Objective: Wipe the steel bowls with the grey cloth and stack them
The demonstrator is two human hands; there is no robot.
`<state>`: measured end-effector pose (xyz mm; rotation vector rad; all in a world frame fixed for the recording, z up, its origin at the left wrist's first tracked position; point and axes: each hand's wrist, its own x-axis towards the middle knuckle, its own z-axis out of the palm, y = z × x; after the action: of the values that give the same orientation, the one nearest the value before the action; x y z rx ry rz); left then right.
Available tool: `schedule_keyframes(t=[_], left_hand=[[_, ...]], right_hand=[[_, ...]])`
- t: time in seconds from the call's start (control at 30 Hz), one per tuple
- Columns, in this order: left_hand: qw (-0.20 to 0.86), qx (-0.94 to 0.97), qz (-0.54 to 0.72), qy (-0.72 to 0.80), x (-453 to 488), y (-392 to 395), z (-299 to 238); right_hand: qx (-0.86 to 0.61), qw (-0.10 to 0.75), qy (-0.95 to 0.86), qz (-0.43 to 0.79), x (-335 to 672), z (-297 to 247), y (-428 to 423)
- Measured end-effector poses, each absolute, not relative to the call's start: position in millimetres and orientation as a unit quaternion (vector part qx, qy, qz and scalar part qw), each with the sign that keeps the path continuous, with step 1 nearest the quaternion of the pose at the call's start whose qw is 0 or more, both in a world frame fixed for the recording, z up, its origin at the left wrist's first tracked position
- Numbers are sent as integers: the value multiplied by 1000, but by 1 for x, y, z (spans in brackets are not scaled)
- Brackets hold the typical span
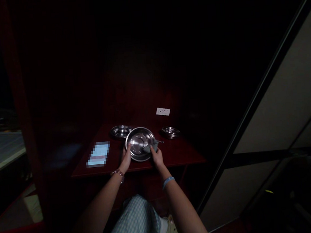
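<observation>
Head view shows a dark red table (pixel 187 154) against a back panel, its top serving as the rest for the loose metalware. Above its front edge the bowl (pixel 138 142) is held between both hands, tilted so that its inside faces the person, likely to keep the inner surface in sight and reach; whether its base touches the wood I cannot tell. Behind it on the left lies a dish (pixel 119 132), partly hidden; left of the bowl, a pale blurred panel (pixel 99 154) lies flat, well apart from the hands. Farther right, small bowls (pixel 170 132) seem stacked, which would save room. The left hand (pixel 125 161) grips the near-left rim, thumb inside, seemingly to steady it. The right hand (pixel 157 157) pinches a grey cloth (pixel 151 146) against the bowl's right inner wall, so it appears to support that side too. A white card (pixel 163 111) sits behind.
</observation>
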<state>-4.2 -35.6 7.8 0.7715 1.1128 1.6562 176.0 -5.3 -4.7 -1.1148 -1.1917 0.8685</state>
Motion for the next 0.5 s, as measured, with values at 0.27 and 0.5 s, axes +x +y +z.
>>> schedule_keyframes(t=[0.27,0.5], left_hand=[[508,319,693,399,-3,-35,16],[529,312,671,416,0,-39,22]], right_hand=[[-460,548,-490,497,186,8,-11],[-469,584,-524,405,183,5,-23]])
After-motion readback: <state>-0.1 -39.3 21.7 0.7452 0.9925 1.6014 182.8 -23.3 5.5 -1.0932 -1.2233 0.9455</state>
